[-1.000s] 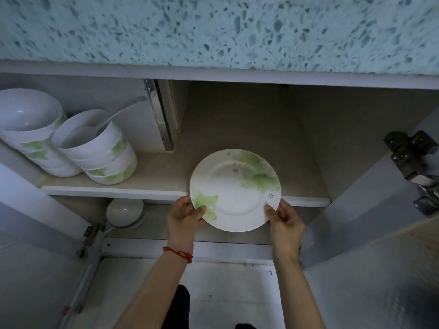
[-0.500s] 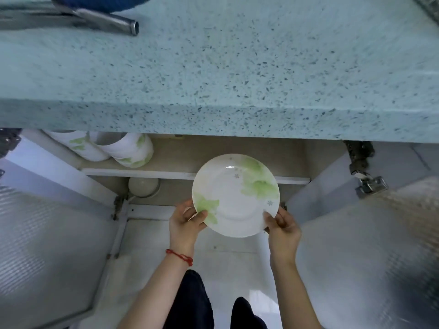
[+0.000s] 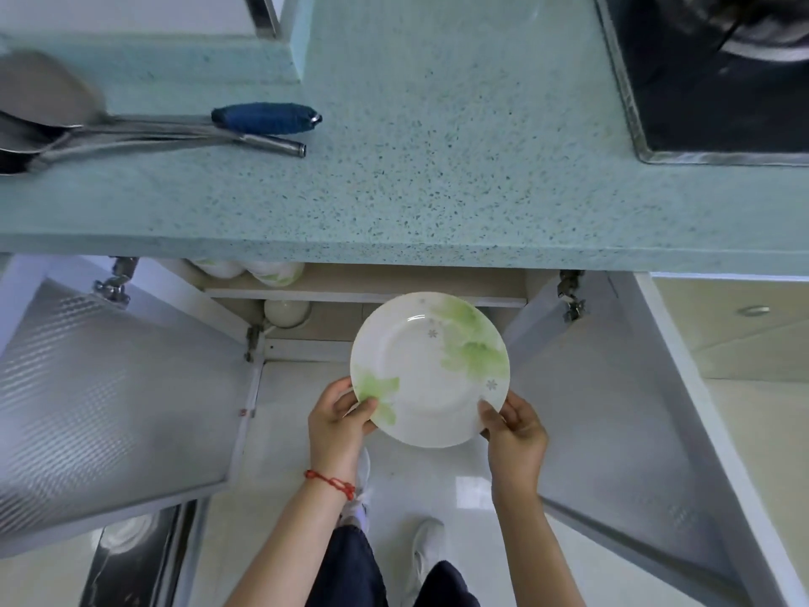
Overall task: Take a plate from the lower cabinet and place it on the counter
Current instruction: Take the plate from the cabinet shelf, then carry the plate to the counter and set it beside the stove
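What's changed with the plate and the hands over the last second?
The plate has come out of the cabinet and now sits in front of it, below the counter edge. The view has risen, so the countertop and its utensils now show. Unchanged: left hand and right hand grip its near rim.

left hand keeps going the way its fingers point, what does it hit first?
The left hand already grips the plate at its near-left rim, fingers pointing forward and right. Beyond the plate, probably the open cabinet's shelf edge under the counter; depth is unclear.
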The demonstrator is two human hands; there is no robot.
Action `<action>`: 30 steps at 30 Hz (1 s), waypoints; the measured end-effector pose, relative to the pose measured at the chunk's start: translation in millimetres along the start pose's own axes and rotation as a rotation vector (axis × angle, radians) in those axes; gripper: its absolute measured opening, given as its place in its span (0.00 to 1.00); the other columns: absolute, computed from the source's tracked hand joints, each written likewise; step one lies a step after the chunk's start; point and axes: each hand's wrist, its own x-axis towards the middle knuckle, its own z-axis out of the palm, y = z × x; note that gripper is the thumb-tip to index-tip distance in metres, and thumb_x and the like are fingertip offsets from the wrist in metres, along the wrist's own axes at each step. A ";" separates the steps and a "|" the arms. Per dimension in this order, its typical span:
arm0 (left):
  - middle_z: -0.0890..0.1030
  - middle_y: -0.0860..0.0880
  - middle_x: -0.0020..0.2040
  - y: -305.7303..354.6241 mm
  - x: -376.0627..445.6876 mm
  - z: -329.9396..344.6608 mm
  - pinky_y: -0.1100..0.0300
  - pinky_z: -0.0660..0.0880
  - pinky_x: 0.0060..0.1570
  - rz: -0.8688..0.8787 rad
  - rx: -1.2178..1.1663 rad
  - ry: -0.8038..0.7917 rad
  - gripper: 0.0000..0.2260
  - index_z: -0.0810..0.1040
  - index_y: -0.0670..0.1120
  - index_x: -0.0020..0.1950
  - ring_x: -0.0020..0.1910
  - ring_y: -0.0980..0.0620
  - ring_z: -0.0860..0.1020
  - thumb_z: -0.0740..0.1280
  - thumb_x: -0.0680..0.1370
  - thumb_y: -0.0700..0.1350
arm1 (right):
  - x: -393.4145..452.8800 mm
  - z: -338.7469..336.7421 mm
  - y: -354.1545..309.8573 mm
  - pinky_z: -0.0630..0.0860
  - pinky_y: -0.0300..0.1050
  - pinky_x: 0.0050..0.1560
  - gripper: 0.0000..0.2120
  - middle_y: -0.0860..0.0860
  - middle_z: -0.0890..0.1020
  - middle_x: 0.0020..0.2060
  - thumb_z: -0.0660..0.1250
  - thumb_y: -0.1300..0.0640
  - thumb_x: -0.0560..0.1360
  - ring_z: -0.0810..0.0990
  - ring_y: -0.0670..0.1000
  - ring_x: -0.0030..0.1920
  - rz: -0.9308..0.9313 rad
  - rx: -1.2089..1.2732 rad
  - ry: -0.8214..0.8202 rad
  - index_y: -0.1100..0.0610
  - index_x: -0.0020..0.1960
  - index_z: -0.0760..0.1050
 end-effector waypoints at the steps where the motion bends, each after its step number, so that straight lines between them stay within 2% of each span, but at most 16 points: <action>1: 0.85 0.54 0.33 3.8 -10.1 -3.2 0.65 0.78 0.28 -0.010 0.003 0.011 0.15 0.77 0.46 0.45 0.33 0.58 0.82 0.64 0.71 0.26 | -9.8 -4.0 -5.0 0.81 0.43 0.42 0.11 0.45 0.85 0.33 0.66 0.70 0.71 0.82 0.45 0.35 0.011 -0.011 0.004 0.57 0.49 0.78; 4: 0.85 0.54 0.37 16.8 -38.6 -12.3 0.64 0.79 0.29 -0.031 0.012 0.024 0.15 0.78 0.47 0.44 0.35 0.57 0.83 0.65 0.70 0.27 | -38.7 -14.7 -19.9 0.79 0.48 0.44 0.10 0.50 0.83 0.34 0.66 0.69 0.71 0.81 0.49 0.36 0.018 -0.035 0.010 0.58 0.49 0.77; 7: 0.85 0.52 0.38 32.4 -60.8 -19.3 0.63 0.79 0.31 -0.037 0.031 0.008 0.15 0.79 0.48 0.44 0.37 0.55 0.83 0.66 0.70 0.28 | -62.9 -22.8 -34.6 0.80 0.42 0.38 0.11 0.44 0.85 0.32 0.66 0.69 0.72 0.83 0.43 0.35 0.016 -0.042 -0.002 0.56 0.48 0.77; 12: 0.86 0.54 0.36 65.4 -88.2 -26.7 0.63 0.79 0.31 -0.010 0.070 -0.051 0.15 0.78 0.47 0.46 0.37 0.56 0.83 0.65 0.70 0.28 | -96.1 -28.1 -59.0 0.79 0.36 0.35 0.10 0.44 0.85 0.34 0.66 0.68 0.72 0.83 0.44 0.36 0.006 -0.025 0.012 0.57 0.49 0.78; 16: 0.86 0.55 0.36 92.5 -108.3 -30.3 0.64 0.79 0.31 0.023 0.085 -0.111 0.14 0.78 0.45 0.48 0.37 0.56 0.83 0.65 0.71 0.29 | -124.3 -28.9 -80.3 0.79 0.40 0.39 0.11 0.45 0.86 0.36 0.67 0.66 0.71 0.83 0.46 0.39 -0.022 0.001 0.040 0.53 0.48 0.79; 19: 0.86 0.56 0.36 110.6 -122.5 -30.0 0.64 0.79 0.30 0.039 0.086 -0.150 0.14 0.78 0.47 0.47 0.36 0.57 0.83 0.65 0.71 0.28 | -144.0 -32.5 -96.5 0.77 0.42 0.40 0.11 0.48 0.85 0.39 0.67 0.66 0.71 0.83 0.46 0.38 -0.034 0.033 0.076 0.56 0.52 0.78; 26: 0.86 0.54 0.37 135.4 -151.8 -14.2 0.63 0.80 0.31 0.069 0.119 -0.275 0.15 0.77 0.47 0.47 0.36 0.58 0.83 0.65 0.71 0.28 | -179.9 -52.9 -125.2 0.78 0.38 0.37 0.11 0.52 0.84 0.41 0.67 0.66 0.72 0.83 0.43 0.37 -0.086 0.122 0.175 0.59 0.54 0.77; 30: 0.84 0.50 0.42 140.9 -164.9 -0.8 0.63 0.79 0.30 0.083 0.145 -0.365 0.14 0.77 0.43 0.51 0.36 0.57 0.83 0.65 0.71 0.28 | -196.6 -67.3 -134.8 0.79 0.42 0.37 0.11 0.52 0.84 0.41 0.67 0.67 0.72 0.83 0.45 0.37 -0.106 0.181 0.256 0.60 0.53 0.76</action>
